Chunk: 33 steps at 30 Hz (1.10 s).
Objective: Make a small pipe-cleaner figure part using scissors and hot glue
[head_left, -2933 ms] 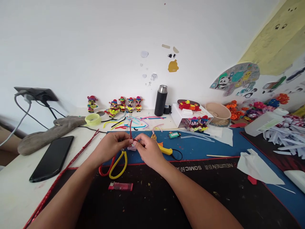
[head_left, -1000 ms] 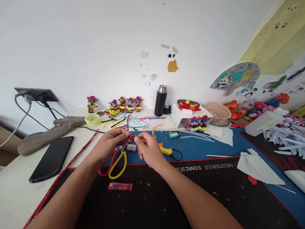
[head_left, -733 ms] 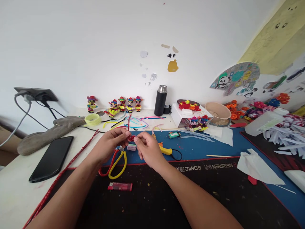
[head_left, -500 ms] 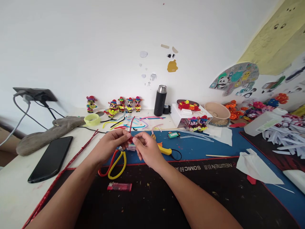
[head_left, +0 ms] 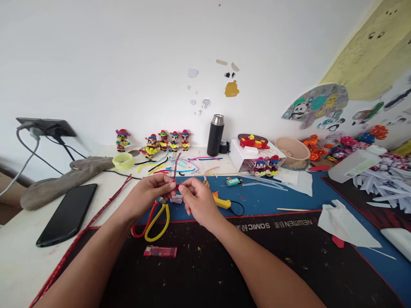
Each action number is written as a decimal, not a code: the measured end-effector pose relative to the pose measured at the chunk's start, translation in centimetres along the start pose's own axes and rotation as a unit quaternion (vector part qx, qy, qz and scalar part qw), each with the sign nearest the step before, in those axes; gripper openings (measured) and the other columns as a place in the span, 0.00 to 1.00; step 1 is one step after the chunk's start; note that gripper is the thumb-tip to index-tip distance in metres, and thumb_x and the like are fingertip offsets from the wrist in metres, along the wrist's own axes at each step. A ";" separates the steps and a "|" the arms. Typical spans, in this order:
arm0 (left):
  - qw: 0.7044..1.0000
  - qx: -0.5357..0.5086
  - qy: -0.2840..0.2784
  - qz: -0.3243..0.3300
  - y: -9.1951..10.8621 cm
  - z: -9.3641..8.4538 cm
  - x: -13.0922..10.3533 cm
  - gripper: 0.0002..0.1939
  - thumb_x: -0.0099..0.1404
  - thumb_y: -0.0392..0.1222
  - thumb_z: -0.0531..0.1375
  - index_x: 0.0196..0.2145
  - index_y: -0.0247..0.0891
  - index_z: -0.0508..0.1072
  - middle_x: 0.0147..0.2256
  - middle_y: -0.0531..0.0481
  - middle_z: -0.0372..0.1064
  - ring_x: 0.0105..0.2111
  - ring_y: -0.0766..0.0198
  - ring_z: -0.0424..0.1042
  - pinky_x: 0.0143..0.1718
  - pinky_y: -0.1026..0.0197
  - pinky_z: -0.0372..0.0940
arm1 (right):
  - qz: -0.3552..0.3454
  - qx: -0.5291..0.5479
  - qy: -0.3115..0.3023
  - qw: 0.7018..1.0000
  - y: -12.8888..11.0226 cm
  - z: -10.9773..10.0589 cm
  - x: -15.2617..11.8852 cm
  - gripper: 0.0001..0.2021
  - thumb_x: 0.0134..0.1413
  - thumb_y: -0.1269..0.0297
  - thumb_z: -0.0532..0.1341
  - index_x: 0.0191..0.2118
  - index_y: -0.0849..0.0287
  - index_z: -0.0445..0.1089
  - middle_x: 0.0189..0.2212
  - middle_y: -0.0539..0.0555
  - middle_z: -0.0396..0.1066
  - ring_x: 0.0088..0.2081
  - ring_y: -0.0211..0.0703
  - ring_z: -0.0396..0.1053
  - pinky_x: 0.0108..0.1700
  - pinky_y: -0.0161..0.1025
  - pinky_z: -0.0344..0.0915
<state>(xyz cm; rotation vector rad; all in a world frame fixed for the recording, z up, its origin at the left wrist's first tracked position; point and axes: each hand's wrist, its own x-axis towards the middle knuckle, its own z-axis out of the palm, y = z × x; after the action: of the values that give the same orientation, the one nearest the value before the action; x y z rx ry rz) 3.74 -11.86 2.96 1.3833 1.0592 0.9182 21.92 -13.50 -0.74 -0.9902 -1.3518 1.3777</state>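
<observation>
Red stem (head_left: 177, 166), one: dark red, slender, with a speckled surface; upper length upright, tip leaning slightly right; lower end gathered into a small red clump, partly hidden by fingers. Located in front of and to the left of the black flask (head_left: 215, 137), rising between the two hands; the clump sits at the fingertips, between left hand (head_left: 157, 187) and right hand (head_left: 198, 200). Hands, two: left, thumb and forefinger pinched on the clump's left side; right, thumb and forefinger closed on its right side, other fingers curled. Flask, one, upright. Left of the flask: figurines, one standing alone, and a cluster of at least four; yellow tape roll (head_left: 123, 162), one; phone (head_left: 67, 215), one, farther left and forward; bundle of long red stems (head_left: 93, 218), one, number of strands unclear. In front of the flask and to its left: scissors (head_left: 168, 216), one pair, one red and one yellow handle loop; pink lighter (head_left: 160, 251), one, farther forward. Right of the flask: white box (head_left: 237, 158), one; small figurines, two, at its front; pale bowl (head_left: 293, 150), one, beyond the box.
</observation>
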 end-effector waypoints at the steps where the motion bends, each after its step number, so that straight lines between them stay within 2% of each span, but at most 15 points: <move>1: 1.000 0.004 0.005 0.006 0.1 0.0 0.0 0.22 0.54 0.61 0.75 0.27 0.38 0.78 0.26 0.51 0.72 0.27 0.64 0.67 0.31 0.62 0.64 | -0.001 -0.008 -0.001 1.000 0.0 0.0 0.0 0.12 0.65 0.54 0.63 0.36 0.55 0.65 0.16 0.40 0.62 0.13 0.32 0.58 0.16 0.31 0.55; 7: 0.998 0.014 0.050 0.039 0.5 0.5 -0.2 0.22 0.54 0.60 0.75 0.28 0.38 0.78 0.24 0.52 0.70 0.26 0.64 0.65 0.29 0.62 0.63 | -0.008 -0.061 -0.006 0.998 -0.5 0.0 -0.4 0.09 0.68 0.57 0.60 0.37 0.55 0.65 0.16 0.40 0.61 0.13 0.32 0.58 0.18 0.31 0.54; 12: 0.999 0.015 0.029 0.020 0.1 0.3 -0.1 0.20 0.55 0.58 0.75 0.28 0.38 0.79 0.25 0.52 0.71 0.26 0.64 0.65 0.30 0.62 0.63 | -0.008 -0.085 -0.002 0.996 -0.4 0.0 -0.4 0.09 0.69 0.58 0.59 0.37 0.54 0.65 0.17 0.41 0.61 0.14 0.33 0.58 0.20 0.32 0.53; 17: 0.999 -0.031 0.003 -0.015 -0.3 -0.3 0.1 0.19 0.52 0.55 0.77 0.33 0.38 0.81 0.30 0.49 0.74 0.28 0.63 0.69 0.30 0.62 0.66 | -0.017 -0.065 0.009 0.998 -0.3 0.0 -0.3 0.09 0.68 0.57 0.60 0.36 0.54 0.65 0.17 0.40 0.61 0.14 0.32 0.58 0.19 0.32 0.54; 21: 0.999 -0.005 -0.023 -0.034 -0.1 -0.4 0.0 0.20 0.52 0.56 0.76 0.29 0.37 0.80 0.28 0.49 0.73 0.28 0.62 0.69 0.32 0.61 0.66 | -0.019 -0.053 0.014 0.998 -0.3 0.1 -0.3 0.10 0.68 0.56 0.60 0.36 0.54 0.65 0.16 0.40 0.61 0.14 0.33 0.58 0.20 0.32 0.55; 28: 1.000 -0.002 -0.014 -0.022 -0.3 -0.4 0.1 0.20 0.52 0.56 0.76 0.27 0.37 0.79 0.25 0.51 0.72 0.26 0.64 0.67 0.30 0.62 0.64 | -0.027 -0.071 0.012 0.997 -0.2 0.1 -0.4 0.10 0.69 0.56 0.59 0.37 0.54 0.65 0.18 0.42 0.62 0.15 0.33 0.58 0.21 0.33 0.54; 33: 1.000 0.013 0.002 -0.001 -0.1 -0.5 0.0 0.19 0.53 0.56 0.75 0.26 0.38 0.80 0.25 0.50 0.72 0.26 0.64 0.67 0.30 0.63 0.64 | -0.052 -0.139 0.014 0.989 -0.5 -0.1 -0.5 0.08 0.69 0.56 0.59 0.38 0.54 0.66 0.19 0.43 0.64 0.19 0.36 0.61 0.24 0.34 0.54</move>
<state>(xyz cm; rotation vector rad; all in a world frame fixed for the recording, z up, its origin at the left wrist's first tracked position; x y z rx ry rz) 3.26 -11.67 2.87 1.4023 1.0788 0.9097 22.14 -13.98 -0.27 -1.0993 -1.5812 1.1143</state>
